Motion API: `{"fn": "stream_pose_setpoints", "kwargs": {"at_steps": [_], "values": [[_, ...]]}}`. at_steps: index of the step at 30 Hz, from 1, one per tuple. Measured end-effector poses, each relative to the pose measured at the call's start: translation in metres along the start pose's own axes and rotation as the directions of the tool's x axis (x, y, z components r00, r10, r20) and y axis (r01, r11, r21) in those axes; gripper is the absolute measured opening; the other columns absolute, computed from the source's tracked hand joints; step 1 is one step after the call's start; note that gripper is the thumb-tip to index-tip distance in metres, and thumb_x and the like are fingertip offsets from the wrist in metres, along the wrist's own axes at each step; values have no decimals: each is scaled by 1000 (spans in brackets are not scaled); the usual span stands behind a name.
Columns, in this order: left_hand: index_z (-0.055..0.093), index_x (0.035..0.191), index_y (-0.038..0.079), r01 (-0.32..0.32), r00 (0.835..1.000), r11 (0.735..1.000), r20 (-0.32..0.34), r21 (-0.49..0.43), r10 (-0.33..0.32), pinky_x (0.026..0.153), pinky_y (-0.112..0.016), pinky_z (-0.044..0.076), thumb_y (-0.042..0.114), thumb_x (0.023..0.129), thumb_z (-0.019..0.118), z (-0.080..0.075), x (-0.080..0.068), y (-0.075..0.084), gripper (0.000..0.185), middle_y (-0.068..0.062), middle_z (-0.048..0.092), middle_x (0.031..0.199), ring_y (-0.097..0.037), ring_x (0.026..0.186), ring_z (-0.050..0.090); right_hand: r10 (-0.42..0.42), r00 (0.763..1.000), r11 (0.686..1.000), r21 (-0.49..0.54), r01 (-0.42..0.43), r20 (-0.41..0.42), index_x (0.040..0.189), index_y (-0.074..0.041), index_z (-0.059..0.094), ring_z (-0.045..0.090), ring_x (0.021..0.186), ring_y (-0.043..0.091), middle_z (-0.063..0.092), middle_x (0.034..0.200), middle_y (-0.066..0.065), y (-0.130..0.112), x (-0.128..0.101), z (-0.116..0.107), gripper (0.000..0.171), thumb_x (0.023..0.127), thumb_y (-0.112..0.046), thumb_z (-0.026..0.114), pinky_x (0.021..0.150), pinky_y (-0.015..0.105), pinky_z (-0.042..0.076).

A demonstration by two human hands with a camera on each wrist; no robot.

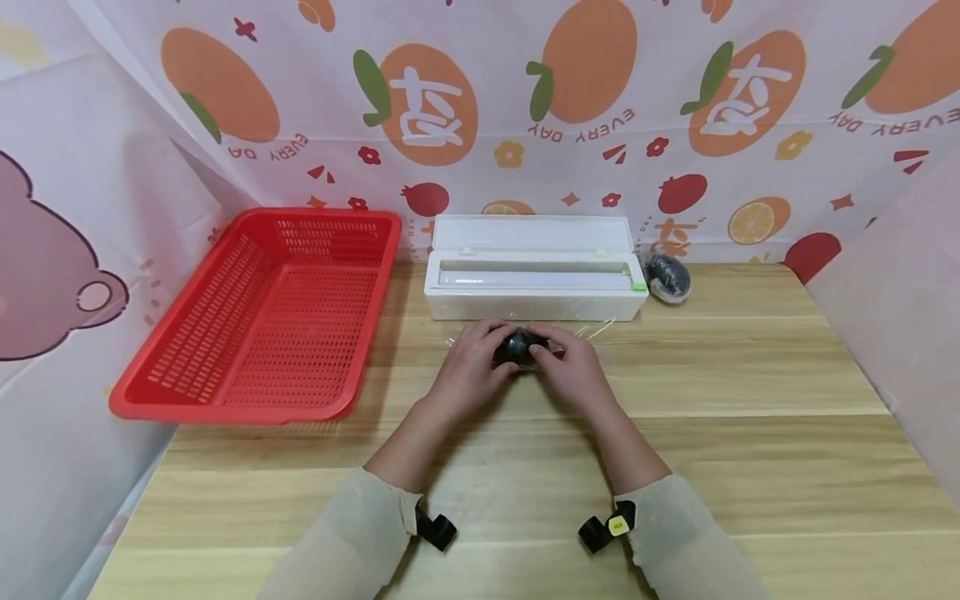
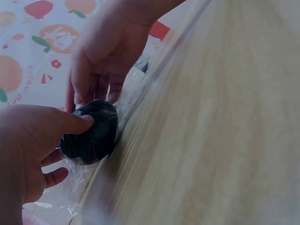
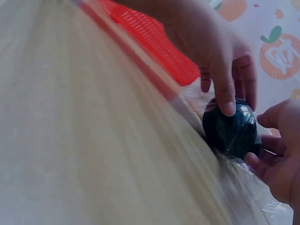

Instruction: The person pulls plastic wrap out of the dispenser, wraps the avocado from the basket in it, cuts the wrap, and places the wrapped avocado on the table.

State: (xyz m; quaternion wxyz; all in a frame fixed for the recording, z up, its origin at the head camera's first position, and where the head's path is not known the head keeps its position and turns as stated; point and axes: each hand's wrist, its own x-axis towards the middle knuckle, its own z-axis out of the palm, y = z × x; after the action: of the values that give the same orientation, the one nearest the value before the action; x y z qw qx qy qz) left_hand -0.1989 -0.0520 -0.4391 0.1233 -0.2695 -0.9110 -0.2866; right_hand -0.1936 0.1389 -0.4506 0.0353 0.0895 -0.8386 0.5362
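A glossy, dark green-black oval object (image 1: 516, 347) sits low over the wooden table, in front of the white film dispenser. Clear plastic film (image 2: 75, 180) clings to it, and loose film trails around it. My left hand (image 1: 471, 367) holds its left side, the thumb lying across the surface in the left wrist view. On the other side my right hand (image 1: 573, 371) grips it, fingertips pressed to the film-covered object (image 3: 232, 129) in the right wrist view. The underside of the object is hidden.
Behind the hands stands the white cling film dispenser (image 1: 536, 307), lid raised, a roll inside and a green tab at its right end. A second dark, film-wrapped object (image 1: 667, 278) lies beside it. To the left is a red plastic basket (image 1: 352, 367). A printed curtain (image 1: 510, 100) hangs behind.
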Motion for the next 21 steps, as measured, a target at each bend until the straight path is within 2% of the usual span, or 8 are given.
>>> {"fn": "stream_pose_setpoints", "kwargs": {"at_steps": [3, 7, 11, 14, 17, 21], "values": [[62, 129, 6, 17, 1000, 1000, 15, -11, -17, 106, -47, 42, 17, 84, 79, 0, 2, -1, 49, -11, 60, 128, -32, 121, 53, 92, 995, 983, 160, -87, -27, 128, -10, 66, 64, 112, 27, 66, 127, 13, 2, 2, -4, 33, 96, -12, 62, 92, 38, 55], [60, 133, 6, 45, 998, 999, 52, -27, -44, 108, -46, 41, 18, 89, 74, -1, 4, -3, 49, -11, 57, 132, -30, 124, 50, 186, 981, 914, 376, -151, -58, 129, -5, 63, 64, 109, 27, 63, 128, 18, 5, 5, -8, 33, 96, -5, 58, 86, 36, 58], [57, 136, 6, 71, 994, 997, 83, -29, -68, 107, -44, 42, 19, 92, 71, -1, 6, -5, 49, -10, 55, 135, -29, 125, 48, 216, 971, 820, 558, -124, -101, 129, 0, 61, 62, 117, 28, 60, 133, 19, 5, 7, -11, 33, 96, -1, 56, 85, 37, 58], [55, 138, 6, 85, 991, 996, 102, -19, -82, 108, -44, 42, 20, 93, 68, 0, 7, -6, 49, -10, 54, 136, -29, 126, 48, 188, 973, 777, 626, -62, -136, 129, 1, 61, 63, 117, 29, 58, 134, 19, 2, 6, -11, 33, 96, 0, 56, 84, 38, 58], [53, 140, 6, 96, 988, 995, 122, -10, -95, 108, -44, 41, 20, 95, 66, -1, 9, -6, 49, -10, 53, 137, -29, 127, 47, 109, 988, 782, 623, -16, -111, 132, 1, 59, 62, 118, 30, 56, 137, 20, -4, 3, -9, 36, 96, 1, 55, 85, 38, 57], [52, 141, 6, 102, 986, 995, 136, -3, -101, 109, -44, 40, 18, 96, 64, -1, 11, -5, 48, -11, 52, 138, -29, 127, 46, -3, 1000, 816, 578, -9, 20, 138, 1, 53, 57, 125, 32, 53, 140, 24, -10, 0, -3, 42, 96, 1, 53, 92, 43, 54]]}}
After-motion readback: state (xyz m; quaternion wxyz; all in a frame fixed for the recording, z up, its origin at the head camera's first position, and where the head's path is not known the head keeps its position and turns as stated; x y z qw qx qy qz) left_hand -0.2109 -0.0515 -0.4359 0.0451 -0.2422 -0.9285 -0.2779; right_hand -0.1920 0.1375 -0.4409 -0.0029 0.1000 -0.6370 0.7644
